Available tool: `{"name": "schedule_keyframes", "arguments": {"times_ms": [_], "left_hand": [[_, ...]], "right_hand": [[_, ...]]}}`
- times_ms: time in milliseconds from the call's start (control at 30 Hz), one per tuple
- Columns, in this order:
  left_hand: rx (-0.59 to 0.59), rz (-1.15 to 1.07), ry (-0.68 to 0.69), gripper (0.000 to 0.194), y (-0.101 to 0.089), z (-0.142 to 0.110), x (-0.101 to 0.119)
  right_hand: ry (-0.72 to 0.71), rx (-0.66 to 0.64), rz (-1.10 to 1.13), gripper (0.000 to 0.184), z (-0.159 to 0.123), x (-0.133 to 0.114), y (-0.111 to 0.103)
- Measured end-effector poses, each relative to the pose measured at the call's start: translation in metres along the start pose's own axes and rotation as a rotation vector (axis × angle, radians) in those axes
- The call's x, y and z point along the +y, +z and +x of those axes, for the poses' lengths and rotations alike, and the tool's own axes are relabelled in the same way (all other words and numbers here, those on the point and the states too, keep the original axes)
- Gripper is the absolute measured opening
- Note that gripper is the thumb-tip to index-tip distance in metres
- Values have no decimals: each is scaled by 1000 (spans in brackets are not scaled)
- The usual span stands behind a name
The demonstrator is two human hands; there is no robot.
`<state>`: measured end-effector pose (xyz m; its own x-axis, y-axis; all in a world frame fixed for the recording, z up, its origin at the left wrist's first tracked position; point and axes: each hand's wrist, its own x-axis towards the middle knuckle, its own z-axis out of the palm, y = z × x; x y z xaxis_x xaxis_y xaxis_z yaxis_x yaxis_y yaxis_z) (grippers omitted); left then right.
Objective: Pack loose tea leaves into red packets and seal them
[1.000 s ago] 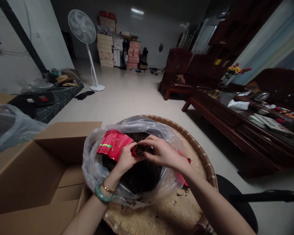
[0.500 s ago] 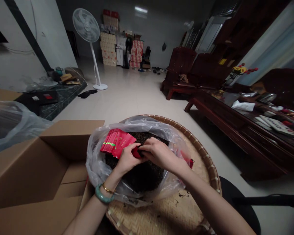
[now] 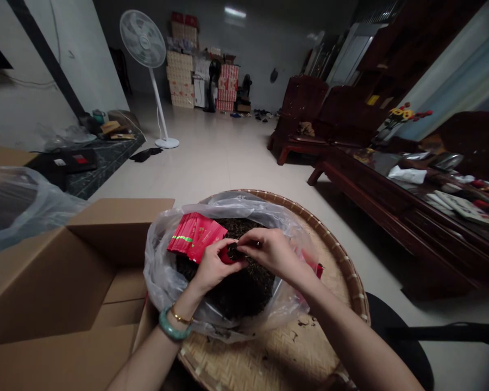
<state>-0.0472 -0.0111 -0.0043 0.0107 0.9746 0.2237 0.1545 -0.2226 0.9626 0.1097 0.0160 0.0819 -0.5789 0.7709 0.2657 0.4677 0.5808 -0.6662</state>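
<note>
My left hand (image 3: 217, 266) is wrapped round a small red packet (image 3: 227, 259), its mouth facing up with dark dried leaves showing in it. At that mouth my right hand (image 3: 264, 247) has its fingertips pinched together; whatever is between them is too small to make out. Below both hands lies a heap of dark dried tea leaves (image 3: 244, 296) in a large clear plastic bag (image 3: 161, 288). A fanned stack of flat red packets (image 3: 195, 233) rests on the leaves, left of my hands.
The bag sits on a round woven bamboo tray (image 3: 269, 361) with stray leaf bits. An open cardboard box (image 3: 36, 288) adjoins it on the left. A black stand base (image 3: 395, 336) is at right. Beyond are a white fan (image 3: 158, 103) and a dark wooden table (image 3: 391, 212).
My right fingers have lifted slightly off the packet's mouth and drawn back, so the dark leaves inside show more. The left hand keeps its hold on the packet.
</note>
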Motion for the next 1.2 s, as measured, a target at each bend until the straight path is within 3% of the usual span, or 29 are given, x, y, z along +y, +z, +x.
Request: {"name": "schedule_keyframes", "arguments": {"times_ms": [267, 467, 967, 1200], "left_hand": [[18, -34, -18, 39, 0, 0, 0], [-22, -38, -27, 43, 0, 0, -3], [-36, 41, 63, 40, -3, 2, -1], [-5, 23, 23, 35, -1, 3, -1]], "right_hand": [[192, 150, 257, 12, 0, -3, -19], [115, -2, 126, 2, 0, 5, -4], [-181, -137, -129, 25, -4, -4, 6], [-119, -34, -203, 18, -4, 0, 16]]}}
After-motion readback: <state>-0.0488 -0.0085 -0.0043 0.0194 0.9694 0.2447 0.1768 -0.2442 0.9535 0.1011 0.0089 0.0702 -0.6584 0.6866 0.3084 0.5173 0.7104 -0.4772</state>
